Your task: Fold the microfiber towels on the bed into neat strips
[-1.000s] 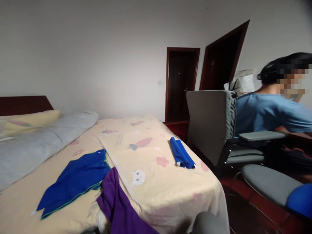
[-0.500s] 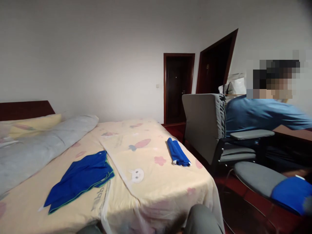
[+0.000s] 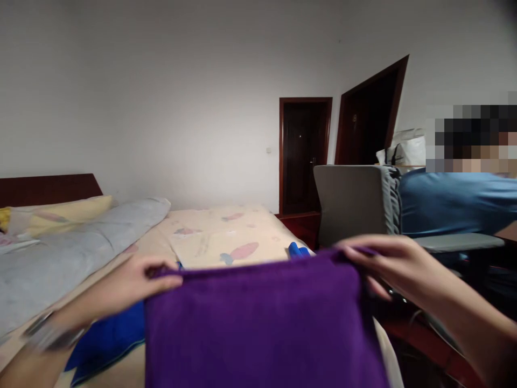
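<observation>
A purple cloth (image 3: 258, 323) hangs spread between my two hands, its top edge stretched nearly level and its lower part running out of the picture. My left hand (image 3: 147, 277) pinches the upper left corner, thumb in front. At the upper right corner my right hand (image 3: 375, 258) grips the same edge, slightly blurred. Behind the cloth, on the bed, lies a flat blue cloth (image 3: 113, 337), partly covered from view. A rolled blue cloth (image 3: 298, 250) peeks out above the purple edge.
The bed (image 3: 210, 221) has a patterned cream sheet, with a grey rolled quilt (image 3: 92, 237) and a yellow pillow (image 3: 72, 213) at its left. To the right, a person in a blue shirt (image 3: 456, 202) sits in a grey chair (image 3: 351, 205). Dark doors (image 3: 301, 161) stand behind.
Both my hands have come into view, holding the purple cloth up before the bed. It now hides much of the blue cloths. The view has shifted slightly left and up.
</observation>
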A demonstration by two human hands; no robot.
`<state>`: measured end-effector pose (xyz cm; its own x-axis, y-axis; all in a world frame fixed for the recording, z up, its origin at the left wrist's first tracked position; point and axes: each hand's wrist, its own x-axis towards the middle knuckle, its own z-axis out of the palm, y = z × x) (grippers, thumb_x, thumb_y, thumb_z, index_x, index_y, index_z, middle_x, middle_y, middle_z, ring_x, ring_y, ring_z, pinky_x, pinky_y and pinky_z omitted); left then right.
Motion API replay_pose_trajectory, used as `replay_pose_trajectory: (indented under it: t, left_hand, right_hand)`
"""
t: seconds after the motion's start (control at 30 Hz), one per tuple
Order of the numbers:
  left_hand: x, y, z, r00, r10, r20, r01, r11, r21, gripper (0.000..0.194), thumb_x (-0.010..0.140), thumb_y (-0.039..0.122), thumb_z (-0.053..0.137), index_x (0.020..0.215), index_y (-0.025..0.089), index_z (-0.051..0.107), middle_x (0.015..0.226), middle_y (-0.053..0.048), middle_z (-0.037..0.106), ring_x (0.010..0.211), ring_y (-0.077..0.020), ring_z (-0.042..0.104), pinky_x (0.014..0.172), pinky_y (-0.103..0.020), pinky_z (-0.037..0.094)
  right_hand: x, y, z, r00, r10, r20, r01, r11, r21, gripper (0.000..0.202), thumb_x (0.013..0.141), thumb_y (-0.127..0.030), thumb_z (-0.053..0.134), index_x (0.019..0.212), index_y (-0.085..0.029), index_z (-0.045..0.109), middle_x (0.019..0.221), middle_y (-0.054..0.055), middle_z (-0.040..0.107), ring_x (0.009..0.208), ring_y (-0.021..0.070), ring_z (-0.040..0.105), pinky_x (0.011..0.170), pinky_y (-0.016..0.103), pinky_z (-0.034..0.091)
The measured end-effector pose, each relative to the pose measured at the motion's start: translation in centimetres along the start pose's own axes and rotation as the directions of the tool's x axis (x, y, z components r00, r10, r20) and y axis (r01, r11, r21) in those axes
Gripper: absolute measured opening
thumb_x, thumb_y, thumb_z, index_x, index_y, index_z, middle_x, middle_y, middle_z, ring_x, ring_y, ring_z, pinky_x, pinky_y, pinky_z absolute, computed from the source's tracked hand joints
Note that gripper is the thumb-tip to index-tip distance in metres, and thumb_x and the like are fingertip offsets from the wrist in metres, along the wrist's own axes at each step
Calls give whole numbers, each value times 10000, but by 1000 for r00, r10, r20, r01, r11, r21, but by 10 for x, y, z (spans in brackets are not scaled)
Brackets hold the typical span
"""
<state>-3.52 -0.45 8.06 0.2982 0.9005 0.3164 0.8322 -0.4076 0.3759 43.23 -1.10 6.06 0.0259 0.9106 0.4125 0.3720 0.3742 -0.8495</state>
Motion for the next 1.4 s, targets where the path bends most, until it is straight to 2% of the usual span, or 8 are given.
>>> replay_pose_trajectory:
  t: [0.2,0.37,0.57,0.73,0.9,1.07,1.17,1.4]
  left_hand:
    - [203,15,-62,796,36,-605,83,983,167,366,732,493,716,865,153,739,771,-37,744,674,-167,652,627,-249,458]
    - [253,40,-94,605,24,-796,18,999,43,707,933,477,268,1118,-145,549,1015,-112,691,710,-93,680,591,-186,416]
    - [171,10,-12,560,102,-822,-73,995,73,377,912,374,529,1157,126,672,814,-11,740,558,-85,651,555,-177,485]
    - [47,-70,155,814,253,-522,-232,967,107,287,887,240,530,1063,319,743,992,-24,776,891,-235,741,839,-346,603]
    - [-48,-117,293,933,136,-333,-115,990,83,417,846,262,475,1105,514,682,961,5,786,805,-300,757,645,-396,666]
    - [-67,-109,320,920,88,-383,-55,994,96,398,819,291,489,1071,534,679,885,-21,779,818,-350,745,672,-492,658]
    - [-62,-103,317,919,80,-386,-61,996,60,371,820,301,492,1054,511,689,848,-52,768,810,-374,737,691,-535,643]
    - [-60,-112,324,919,37,-392,-38,999,6,335,811,331,510,1030,509,691,865,-64,765,822,-377,734,706,-531,636]
  right_hand:
    - [219,-37,43,952,-242,-187,300,861,410,354,609,-392,902,726,-134,689,709,15,643,667,131,627,716,280,586]
    - [285,-71,41,808,-452,-378,577,736,354,164,813,-313,762,847,-168,693,758,-11,649,719,100,639,784,259,569]
    - [188,6,41,856,-453,-250,506,834,220,336,825,-437,721,1025,-167,719,916,47,707,855,185,667,846,345,558]
    - [51,150,83,977,-179,117,184,983,-30,440,877,-575,581,995,-185,747,1047,101,717,994,274,653,910,377,523]
    - [-36,249,120,894,-6,447,63,992,-112,418,906,-533,529,1003,-200,762,1068,109,716,1056,281,634,960,393,489]
    - [3,292,99,990,140,-9,-133,914,-383,534,865,-586,479,1116,-175,710,1278,150,603,1219,333,522,1065,438,376]
    - [48,308,93,877,378,-298,-481,709,-516,714,798,-623,530,1332,-148,545,1399,199,483,1253,419,467,1026,519,372]
    - [73,326,81,799,526,-292,-602,699,-386,709,722,-359,625,1378,-123,492,1242,188,618,1161,373,573,967,451,443]
